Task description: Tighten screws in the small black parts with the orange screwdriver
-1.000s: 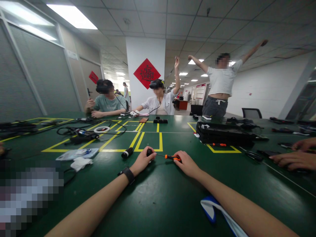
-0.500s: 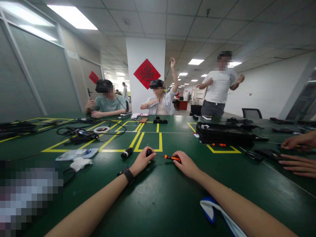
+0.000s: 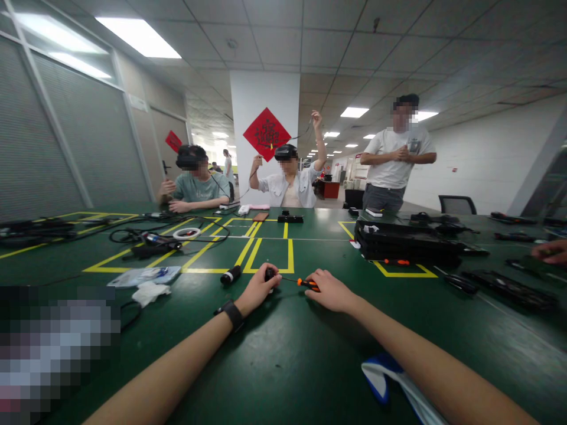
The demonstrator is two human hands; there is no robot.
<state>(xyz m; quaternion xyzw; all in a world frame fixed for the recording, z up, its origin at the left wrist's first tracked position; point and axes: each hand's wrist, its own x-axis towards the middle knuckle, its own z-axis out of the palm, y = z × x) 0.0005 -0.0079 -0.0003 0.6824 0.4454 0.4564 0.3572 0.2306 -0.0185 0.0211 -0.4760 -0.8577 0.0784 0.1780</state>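
Note:
My left hand (image 3: 257, 290) is closed around a small black cylindrical part (image 3: 269, 274) on the green table (image 3: 283, 354). My right hand (image 3: 330, 292) grips an orange-handled screwdriver (image 3: 308, 284), whose thin shaft points left at the black part. A second black cylinder (image 3: 231, 275) lies loose just left of my left hand. A black band sits on my left wrist.
Yellow tape squares mark the table. Cables, a tape ring (image 3: 186, 233) and a plastic bag (image 3: 144, 275) lie to the left; a black case (image 3: 405, 242) and dark tools to the right. Two seated people and one standing person (image 3: 394, 159) are across; another person's hand (image 3: 549, 252) is at far right.
My hands have stayed on the part and screwdriver. The standing person lowered both arms to the chest. The hands at the right edge drew back, leaving one in view.

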